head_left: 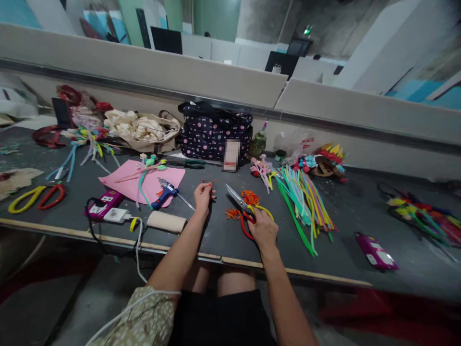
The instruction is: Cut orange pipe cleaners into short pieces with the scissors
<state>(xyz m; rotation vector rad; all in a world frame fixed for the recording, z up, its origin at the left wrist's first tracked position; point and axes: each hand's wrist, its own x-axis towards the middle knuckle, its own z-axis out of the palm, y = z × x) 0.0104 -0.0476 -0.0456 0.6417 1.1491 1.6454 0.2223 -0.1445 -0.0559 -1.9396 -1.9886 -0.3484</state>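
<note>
My left hand (203, 196) is closed in a pinch on a short orange pipe-cleaner piece (209, 182) just above the dark table (223, 240). My right hand (263, 229) rests on the table, closed round the red and yellow handles of scissors (240, 205) whose silver blades point up and left. Orange pipe-cleaner scraps (249, 196) lie beside the blades, and more orange bits (231, 214) sit left of the handles.
A bundle of coloured pipe cleaners (301, 204) lies to the right. A blue glue gun (164, 193) rests on pink paper (127, 183). Also here: a polka-dot bag (212, 132), a cardboard tube (167, 222), a power strip (104, 205), spare scissors (38, 197), a purple packet (376, 251).
</note>
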